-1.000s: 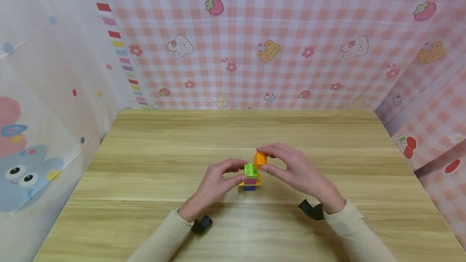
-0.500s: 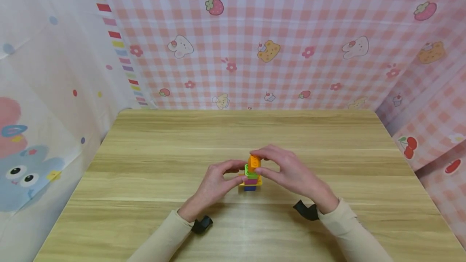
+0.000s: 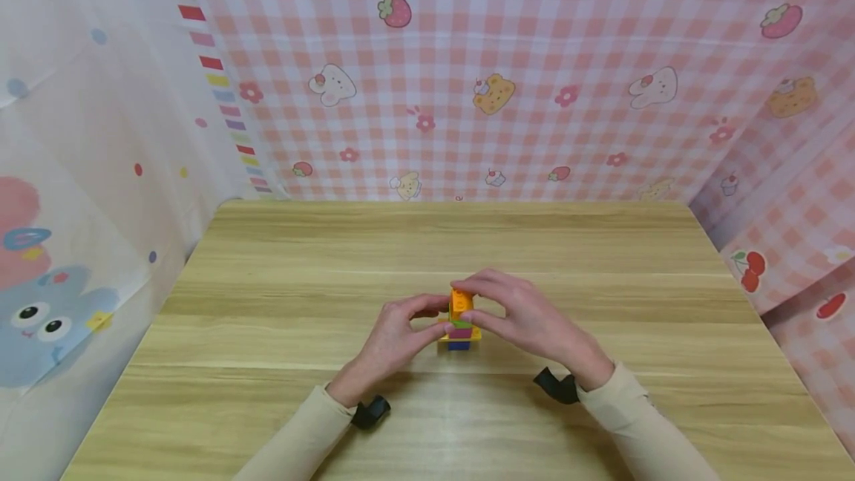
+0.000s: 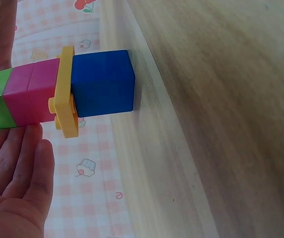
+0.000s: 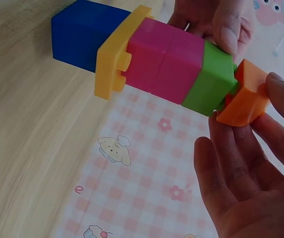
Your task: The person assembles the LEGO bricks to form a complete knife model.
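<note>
A tower of toy building blocks stands upright on the table. Its blue block (image 4: 104, 82) is at the bottom, under a yellow plate (image 4: 65, 99) wider than the tower. Above come two magenta blocks (image 5: 164, 59) and a green block (image 5: 208, 79). My left hand (image 3: 401, 329) pinches the tower at the green block between thumb and fingers. With thumb and fingertips, my right hand (image 3: 531, 318) grips an orange block (image 5: 248, 94) at the top. This block sits slightly tilted against the green one, whose studs show in a narrow gap.
The wooden table (image 3: 300, 243) spreads around the tower. A pink checked cloth (image 3: 427, 80) with cartoon prints hangs behind it, and a white printed cloth (image 3: 87, 139) hangs on the left. Black straps (image 3: 370, 413) show at both wrists.
My right hand has moved left with the orange block, from beside the green block to on top of it. My left hand has stayed in place on the tower.
</note>
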Available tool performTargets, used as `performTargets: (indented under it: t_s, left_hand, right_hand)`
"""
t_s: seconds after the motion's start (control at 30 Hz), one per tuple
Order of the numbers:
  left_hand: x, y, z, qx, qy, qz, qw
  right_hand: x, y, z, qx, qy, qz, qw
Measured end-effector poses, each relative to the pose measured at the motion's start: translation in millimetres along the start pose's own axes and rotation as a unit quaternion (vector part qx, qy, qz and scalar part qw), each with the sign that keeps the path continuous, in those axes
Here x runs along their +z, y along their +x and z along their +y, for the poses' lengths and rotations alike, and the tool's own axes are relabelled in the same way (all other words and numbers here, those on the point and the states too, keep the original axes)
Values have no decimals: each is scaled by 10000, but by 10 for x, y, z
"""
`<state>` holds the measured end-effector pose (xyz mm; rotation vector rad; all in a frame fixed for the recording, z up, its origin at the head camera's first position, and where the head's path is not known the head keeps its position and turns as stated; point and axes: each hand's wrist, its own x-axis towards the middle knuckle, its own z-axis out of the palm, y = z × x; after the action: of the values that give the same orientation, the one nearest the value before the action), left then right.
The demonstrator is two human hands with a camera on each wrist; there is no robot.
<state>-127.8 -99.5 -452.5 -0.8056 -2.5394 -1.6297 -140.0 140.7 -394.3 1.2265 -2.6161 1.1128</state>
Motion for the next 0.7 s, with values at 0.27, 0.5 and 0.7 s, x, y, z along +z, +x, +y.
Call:
performTargets:
  t_s: [0.27, 0.5, 0.7]
  left_hand:
    - [-9, 13, 23, -19, -7, -21, 10000]
    - [-15, 17, 25, -24, 60, -43, 10000]
    - [-12, 7, 23, -37, 43, -86, 9999]
  right_hand:
    - [32, 11, 15, -272, -252, 55, 9993]
    - [66, -3, 62, -472, -461, 101, 9978]
    - [92, -34, 105, -680, -461, 164, 9965]
